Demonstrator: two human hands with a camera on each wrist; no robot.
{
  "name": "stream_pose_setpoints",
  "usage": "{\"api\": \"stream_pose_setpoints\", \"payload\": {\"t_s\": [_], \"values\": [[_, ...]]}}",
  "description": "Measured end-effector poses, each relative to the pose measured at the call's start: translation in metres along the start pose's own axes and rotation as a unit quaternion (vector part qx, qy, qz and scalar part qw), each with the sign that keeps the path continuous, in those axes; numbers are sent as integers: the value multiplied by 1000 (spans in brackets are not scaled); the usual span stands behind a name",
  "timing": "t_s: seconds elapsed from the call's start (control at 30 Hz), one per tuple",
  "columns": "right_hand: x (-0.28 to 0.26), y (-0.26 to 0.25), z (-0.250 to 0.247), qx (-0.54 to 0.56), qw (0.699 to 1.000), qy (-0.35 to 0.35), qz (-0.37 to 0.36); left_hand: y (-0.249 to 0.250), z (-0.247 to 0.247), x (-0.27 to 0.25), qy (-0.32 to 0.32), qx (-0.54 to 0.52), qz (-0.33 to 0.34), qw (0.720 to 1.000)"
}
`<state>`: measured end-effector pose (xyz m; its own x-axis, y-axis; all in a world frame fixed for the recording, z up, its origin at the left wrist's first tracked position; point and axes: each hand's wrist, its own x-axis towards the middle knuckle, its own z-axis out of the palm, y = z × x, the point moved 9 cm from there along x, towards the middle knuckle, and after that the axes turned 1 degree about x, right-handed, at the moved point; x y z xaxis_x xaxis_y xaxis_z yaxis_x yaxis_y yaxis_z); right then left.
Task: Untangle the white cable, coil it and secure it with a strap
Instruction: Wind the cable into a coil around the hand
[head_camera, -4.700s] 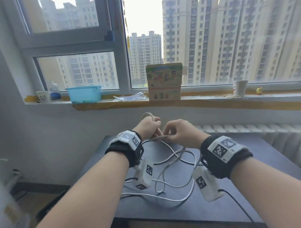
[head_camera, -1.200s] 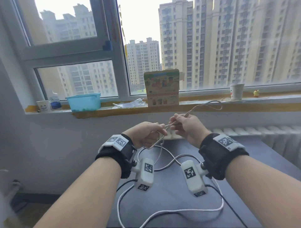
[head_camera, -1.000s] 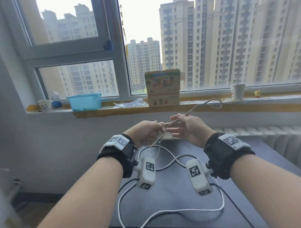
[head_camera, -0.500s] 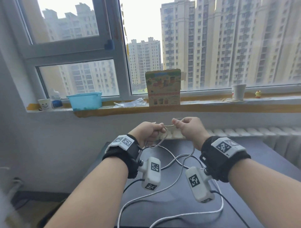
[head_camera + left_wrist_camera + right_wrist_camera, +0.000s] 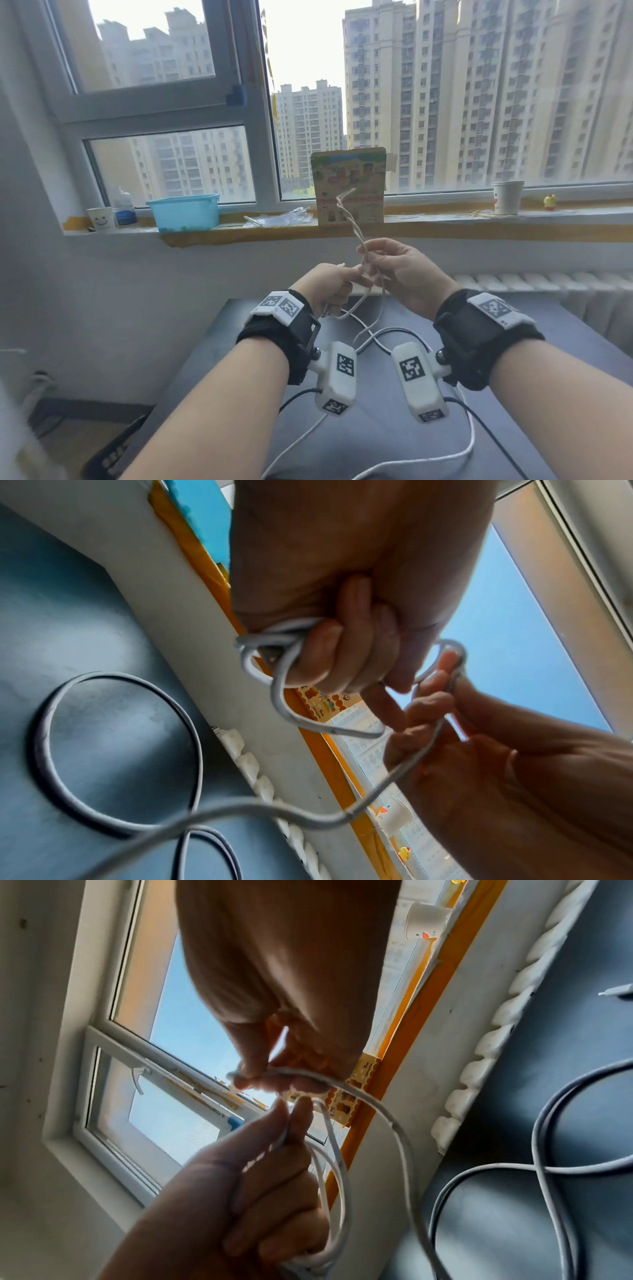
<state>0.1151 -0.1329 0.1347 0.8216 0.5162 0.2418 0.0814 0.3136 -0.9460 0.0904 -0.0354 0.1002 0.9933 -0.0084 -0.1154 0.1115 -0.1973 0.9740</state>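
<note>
The white cable (image 5: 470,445) trails in loose loops over the dark table (image 5: 565,342). My left hand (image 5: 344,279) is held above the table's far edge and grips a small bundle of cable loops (image 5: 274,647) in its curled fingers. Just right of it, my right hand (image 5: 375,255) pinches the cable between thumb and fingertips (image 5: 263,1077). From that pinch a doubled, twisted length of cable (image 5: 346,209) sticks up in front of the window sill. Another strand (image 5: 397,1131) drops from the hands to the table. I see no strap.
The sill behind the table holds a blue tub (image 5: 185,212), a colourful box (image 5: 349,185), two paper cups (image 5: 507,197) and a plastic bag (image 5: 281,219). A radiator (image 5: 548,281) runs along the table's far right edge. A cable plug (image 5: 616,991) lies on the table.
Half a second ago both hands held a short loop between them at the same height. My right hand has since risen, and a twisted length of cable now stands above it.
</note>
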Motion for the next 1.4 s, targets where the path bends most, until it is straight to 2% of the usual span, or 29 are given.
{"api": "stream_pose_setpoints", "payload": {"t_s": [0.1,0.17,0.27,0.37,0.47,0.53,0.57,0.6,0.63,0.7,0.73,0.87,1.03,1.13,1.23,1.4], "values": [[-6,4,11,14,995,-83,43,1,-14,3,48,-13,23,998],[-8,7,10,5,994,-92,59,1,-24,5,74,-44,38,996],[-6,10,-9,-45,997,-19,62,5,-36,4,112,-86,68,988],[-9,4,-26,-128,990,53,25,9,-49,1,150,-124,97,976],[-11,1,-37,-258,959,120,-8,10,-58,-1,177,-132,112,969],[-9,-2,-41,-356,922,150,-32,10,-57,-2,182,-111,115,970],[-8,-4,-40,-383,910,158,-37,9,-55,-2,182,-98,115,972],[-7,-4,-36,-382,910,155,-42,9,-53,-1,182,-87,115,973],[-6,-4,-31,-347,925,147,-43,8,-52,0,183,-78,113,973],[-4,-5,-21,-199,970,134,-42,8,-50,2,193,-62,108,973],[-5,-9,-19,-133,979,146,-52,8,-50,2,196,-56,107,973],[-8,-19,-30,16,973,223,-57,10,-50,1,199,-33,115,973],[-7,-23,-34,-21,968,241,-63,10,-51,-3,196,-32,119,973],[-6,-19,-35,-36,965,257,-46,14,-43,-5,171,-26,135,976],[-4,-21,-37,-21,962,267,-46,18,-36,-7,152,-24,139,978],[-2,-23,-29,53,971,233,-26,20,-36,-7,127,-30,140,981]]}}
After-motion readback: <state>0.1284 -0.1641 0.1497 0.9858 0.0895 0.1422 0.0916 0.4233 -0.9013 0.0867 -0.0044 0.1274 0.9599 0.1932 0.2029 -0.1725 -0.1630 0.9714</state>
